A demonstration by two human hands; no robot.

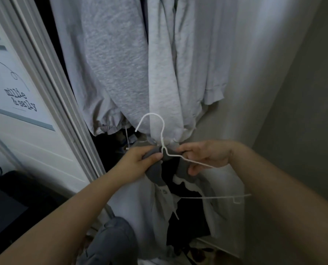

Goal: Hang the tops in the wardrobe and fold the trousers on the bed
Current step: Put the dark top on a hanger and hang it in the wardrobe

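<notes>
**Fitting a top onto a white wire hanger in front of the wardrobe**

The step in hand looks like the hanging half of the task, not the folding: a pale top (155, 203) with a dark grey collar (157, 176) is being worked onto a white wire hanger (180, 159), held low in front of the open wardrobe (44, 77).

The left hand (140, 159) has its fingers curled round the grey collar fabric just beside the hanger's neck, pinching the cloth. The right hand (207, 155) grips the hanger's right shoulder wire, thumb beneath and fingers over it. The hook (151, 121) stands upward, free, not on any rail. The hanger's lower bar (212, 197) juts out to the right, bare, so the top appears only partly seated; how far the left shoulder is in, I cannot tell, as the hand and fabric cover it.

Grey garments (121, 64) already hang above and behind, their hems near the hook. No rail is in view. The bed and trousers are not in view either.

By my judgement, the next move calls for drawing the collar over the remaining shoulder of the hanger so the top sits evenly, then lifting the whole thing up past the hanging garments to reach the rail. The risk is the soft collar slipping off the thin wire while lifting, or the hook snagging a hem on the way up.
</notes>
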